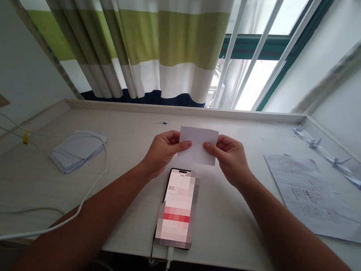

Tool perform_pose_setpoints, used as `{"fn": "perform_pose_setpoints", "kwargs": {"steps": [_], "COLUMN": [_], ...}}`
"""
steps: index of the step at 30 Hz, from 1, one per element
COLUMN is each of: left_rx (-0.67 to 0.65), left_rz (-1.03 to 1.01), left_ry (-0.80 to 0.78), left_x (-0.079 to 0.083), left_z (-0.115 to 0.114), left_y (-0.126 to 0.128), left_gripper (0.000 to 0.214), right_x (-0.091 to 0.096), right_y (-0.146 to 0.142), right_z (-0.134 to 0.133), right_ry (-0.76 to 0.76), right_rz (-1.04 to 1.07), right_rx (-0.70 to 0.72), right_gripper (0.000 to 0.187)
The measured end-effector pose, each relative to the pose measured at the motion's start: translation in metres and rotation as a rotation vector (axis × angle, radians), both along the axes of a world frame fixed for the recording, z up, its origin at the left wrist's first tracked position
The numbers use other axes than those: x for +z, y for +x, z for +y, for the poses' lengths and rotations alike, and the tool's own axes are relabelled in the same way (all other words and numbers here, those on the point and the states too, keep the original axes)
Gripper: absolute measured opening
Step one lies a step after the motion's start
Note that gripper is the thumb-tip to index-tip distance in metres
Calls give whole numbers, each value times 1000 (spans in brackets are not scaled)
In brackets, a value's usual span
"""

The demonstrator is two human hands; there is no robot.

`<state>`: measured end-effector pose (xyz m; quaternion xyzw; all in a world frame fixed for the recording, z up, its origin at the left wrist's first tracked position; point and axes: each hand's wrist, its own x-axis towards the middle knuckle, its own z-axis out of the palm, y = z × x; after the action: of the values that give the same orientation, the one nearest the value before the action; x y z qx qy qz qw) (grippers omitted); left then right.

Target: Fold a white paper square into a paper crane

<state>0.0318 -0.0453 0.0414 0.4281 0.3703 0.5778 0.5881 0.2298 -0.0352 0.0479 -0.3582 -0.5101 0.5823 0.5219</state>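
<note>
Between my two hands a small white sheet of paper is held up over the desk, its plain face toward me. My left hand pinches the left edge, thumb in front and fingers behind. On the opposite edge my right hand grips in the same way, its fingers partly hidden by the paper. Just below the sheet lies a phone with a lit, partly blurred screen and a white cable plugged into its bottom end.
A stack of white paper lies at left beside a looping white cord. On the right are printed sheets and several folded paper cranes along the desk's raised edge. A curtain hangs behind the desk.
</note>
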Motion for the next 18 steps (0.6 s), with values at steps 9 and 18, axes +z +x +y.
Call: {"fn": "perform_pose_setpoints", "kwargs": {"steps": [9,18], "left_rx": [-90,-88], "left_rz": [90,123], "left_ry": [-35,-47], "left_x": [-6,-9], "left_z": [4,6], "left_y": [-5,-7], "left_gripper": [37,36], "right_x": [1,-4], "right_y": [2,5], "right_z": [1,5], "right_ry": [-54,-55], "right_rz": [-36,-24], "right_rx": [38,73], "right_gripper": [39,40]}}
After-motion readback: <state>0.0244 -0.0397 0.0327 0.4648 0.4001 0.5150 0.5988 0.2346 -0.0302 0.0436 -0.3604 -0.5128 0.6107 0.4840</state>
